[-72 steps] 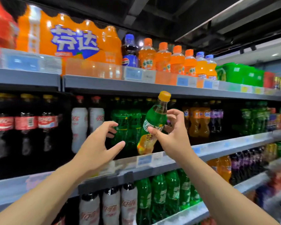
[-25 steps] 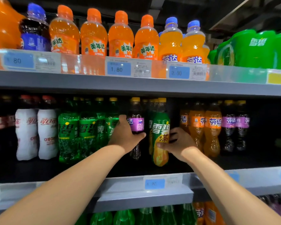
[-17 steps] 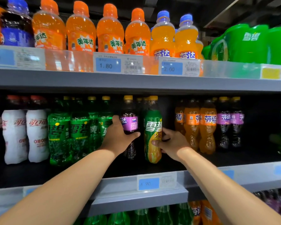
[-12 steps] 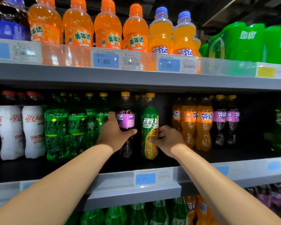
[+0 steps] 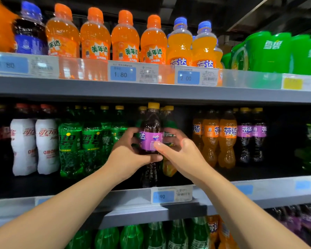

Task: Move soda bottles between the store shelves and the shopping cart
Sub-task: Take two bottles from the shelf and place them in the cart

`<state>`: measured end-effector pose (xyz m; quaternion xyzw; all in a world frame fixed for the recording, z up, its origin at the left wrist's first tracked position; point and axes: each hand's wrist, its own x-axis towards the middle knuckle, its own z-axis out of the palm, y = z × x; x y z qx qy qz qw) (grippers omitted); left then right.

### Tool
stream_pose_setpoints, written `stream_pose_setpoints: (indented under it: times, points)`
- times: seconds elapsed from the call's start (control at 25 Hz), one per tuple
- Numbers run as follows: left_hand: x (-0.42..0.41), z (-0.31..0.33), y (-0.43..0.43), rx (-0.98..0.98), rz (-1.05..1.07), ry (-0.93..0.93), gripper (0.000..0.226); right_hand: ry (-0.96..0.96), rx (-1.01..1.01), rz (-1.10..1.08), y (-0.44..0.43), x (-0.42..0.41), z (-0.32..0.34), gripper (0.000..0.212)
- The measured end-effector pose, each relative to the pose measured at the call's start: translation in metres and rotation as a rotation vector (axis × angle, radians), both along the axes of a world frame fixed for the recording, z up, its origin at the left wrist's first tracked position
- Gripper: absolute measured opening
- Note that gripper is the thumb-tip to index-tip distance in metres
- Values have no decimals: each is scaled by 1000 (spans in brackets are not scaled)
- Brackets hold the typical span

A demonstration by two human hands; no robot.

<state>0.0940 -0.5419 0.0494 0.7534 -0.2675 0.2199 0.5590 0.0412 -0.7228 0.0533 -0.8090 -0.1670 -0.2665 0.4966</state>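
A dark grape soda bottle [image 5: 152, 123] with a purple label and yellow cap stands at the front of the middle shelf [image 5: 115, 200]. My left hand [image 5: 127, 155] grips it from the left, thumb across its lower body. My right hand [image 5: 183, 155] has its thumb on the purple label, and its fingers curl round the bottle's right side. Just behind to the right stands a green-labelled bottle with an orange bottom [image 5: 169, 168], partly hidden by my right hand. No shopping cart is in view.
Green soda bottles [image 5: 92, 141] and white cola bottles [image 5: 47, 144] fill the shelf to the left; orange [image 5: 226, 141] and purple [image 5: 246, 137] bottles stand to the right. The upper shelf [image 5: 151, 92] hangs close above the caps. More bottles sit on the shelf below.
My right hand let go of the green-labelled bottle, which now stands on the shelf, and moved onto the purple bottle. My left hand has drawn the purple bottle forward.
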Motion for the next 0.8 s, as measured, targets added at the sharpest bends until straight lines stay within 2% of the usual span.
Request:
stream_pose_setpoints:
  times: [0.12, 0.24, 0.36, 0.52, 0.72, 0.8]
  points:
    - [-10, 4, -1, 161, -2, -86, 82, 4, 39, -48, 12, -1, 2, 39]
    - [-14, 1, 7, 250, -27, -62, 104, -13, 110, -55, 11, -9, -2, 45]
    - [-8, -11, 22, 233, -51, -11, 106, -55, 163, -15, 8, -24, -7, 55]
    - [11, -15, 21, 30, -53, 130, 103, -129, 164, -76, 1, -41, -11, 60]
    - [18, -21, 21, 110, -69, 49, 99, -201, 131, -228, -27, -57, -15, 67]
    - [13, -21, 22, 214, -50, -6, 100, -214, 124, -280, -45, -64, -15, 69]
